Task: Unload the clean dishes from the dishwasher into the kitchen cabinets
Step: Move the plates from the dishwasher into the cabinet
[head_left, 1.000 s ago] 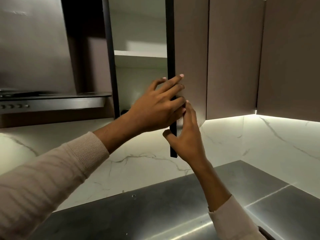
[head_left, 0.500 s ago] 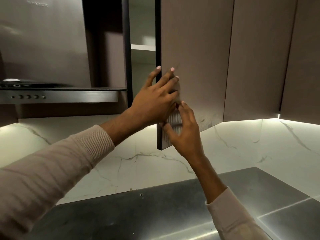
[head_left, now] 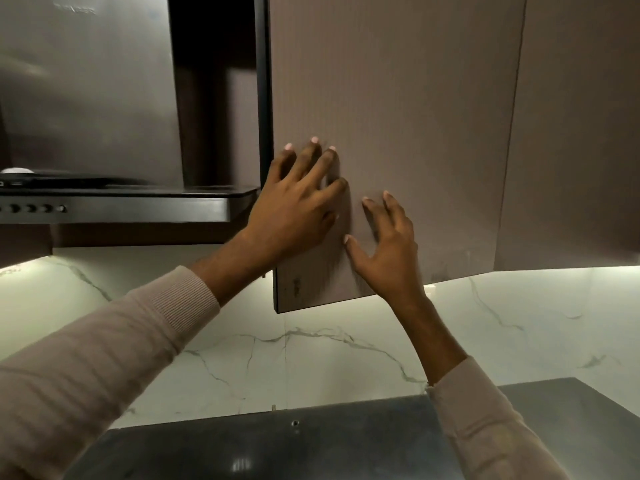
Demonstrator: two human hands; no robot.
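A brown upper cabinet door (head_left: pixel 398 98) fills the top middle of the head view and stands almost fully swung to; only its dark left edge shows. My left hand (head_left: pixel 298 206) lies flat on the door's lower left part with its fingers spread. My right hand (head_left: pixel 388 244) presses the door just to the right of the left one, fingers straight and thumb out. Neither hand holds anything. No dishes and no dishwasher are in view.
A steel range hood (head_left: pixel 86 98) with a row of knobs hangs at the left. A second brown cabinet door (head_left: pixel 581 133) is at the right. Below run a white marble backsplash (head_left: pixel 311 355) and a dark grey countertop (head_left: pixel 277 448).
The cabinet door has swung from partly open to nearly closed, hiding the shelf inside. Both hands moved from the door's edge onto its front face.
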